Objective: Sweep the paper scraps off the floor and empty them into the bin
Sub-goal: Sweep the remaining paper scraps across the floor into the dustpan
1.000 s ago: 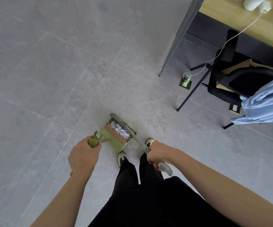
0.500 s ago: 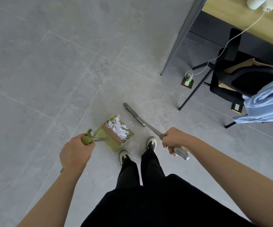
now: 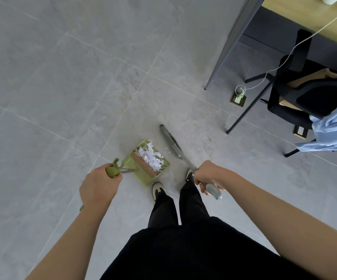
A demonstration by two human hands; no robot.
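Note:
A green dustpan (image 3: 143,174) hangs low over the grey floor in front of my feet, with a heap of white paper scraps (image 3: 152,157) piled in it. My left hand (image 3: 99,186) grips the green top of the dustpan's long handle. My right hand (image 3: 207,174) grips the grey handle of the broom (image 3: 170,141), whose dark head points away from me just to the right of the dustpan and apart from it. A tiny scrap (image 3: 166,148) shows between pan and broom. No bin is in view.
A desk with dark metal legs (image 3: 230,47) stands at the upper right. Under it are a black chair (image 3: 313,93) draped with a light blue shirt (image 3: 335,130) and a white cable running to a floor socket (image 3: 238,98). Grey tiled floor spreads to the left.
The broom has swung off the dustpan to the right and away from it. The dustpan has tilted back a little with the scraps heaped inside.

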